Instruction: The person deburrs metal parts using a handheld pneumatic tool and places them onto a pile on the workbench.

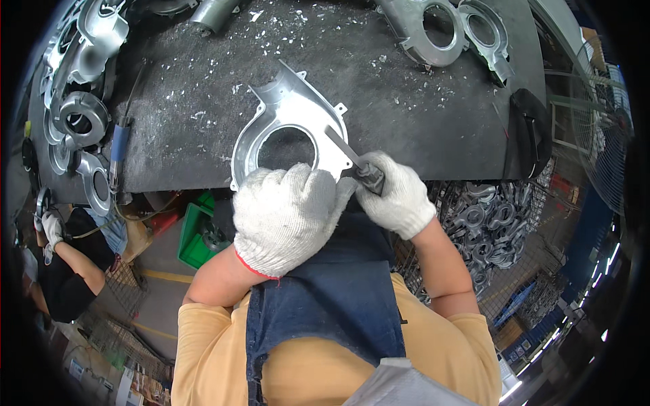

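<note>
A silvery cast metal housing (325,144) with a large round hole and a curved neck lies at the near edge of the dark worktable. My left hand (284,213), in a white knit glove, is closed over its near rim; the fingertips are partly hidden. In my right hand (398,194), gloved likewise, is the dark handle of a file (347,147). The file's flat, narrow blade slants up and left across the right side of the housing, beside the hole.
Similar castings (84,118) pile up at the left, near a blue-handled tool (120,143). More housings (433,34) lie far right, before a black bag (528,132). Metal chips dot the worktable (196,152). Below are a green crate (193,233), a wire bin of parts (491,227) and another person's gloved hand (52,228).
</note>
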Motion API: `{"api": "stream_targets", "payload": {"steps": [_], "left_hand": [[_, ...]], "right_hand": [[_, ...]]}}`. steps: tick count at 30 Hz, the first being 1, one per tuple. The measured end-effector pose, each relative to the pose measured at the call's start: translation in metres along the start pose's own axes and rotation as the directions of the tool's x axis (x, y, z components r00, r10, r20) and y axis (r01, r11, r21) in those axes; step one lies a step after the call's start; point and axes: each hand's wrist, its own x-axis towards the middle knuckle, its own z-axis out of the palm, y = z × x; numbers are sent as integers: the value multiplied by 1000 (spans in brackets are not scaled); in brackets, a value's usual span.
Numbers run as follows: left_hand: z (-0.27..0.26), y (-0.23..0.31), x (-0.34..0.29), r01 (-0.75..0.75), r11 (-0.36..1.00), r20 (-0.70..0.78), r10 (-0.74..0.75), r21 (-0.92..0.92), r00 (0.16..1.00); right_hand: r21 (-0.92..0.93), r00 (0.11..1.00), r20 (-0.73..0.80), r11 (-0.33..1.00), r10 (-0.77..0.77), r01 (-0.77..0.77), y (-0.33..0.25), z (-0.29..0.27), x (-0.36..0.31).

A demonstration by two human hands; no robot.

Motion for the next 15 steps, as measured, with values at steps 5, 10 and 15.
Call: {"api": "stream_targets", "payload": {"steps": [5, 10, 15], "left_hand": [[1, -15, -11, -24, 1000, -27, 24, 2, 999], [-1, -23, -17, -8, 1000, -14, 8, -26, 1000], [0, -22, -17, -11, 999, 8, 11, -39, 1000]], "right_hand": [[144, 680, 696, 884, 229, -445, 4, -33, 33], [229, 727, 686, 936, 39, -266, 4, -19, 20], [17, 852, 454, 953, 261, -302, -27, -1, 3]]}}
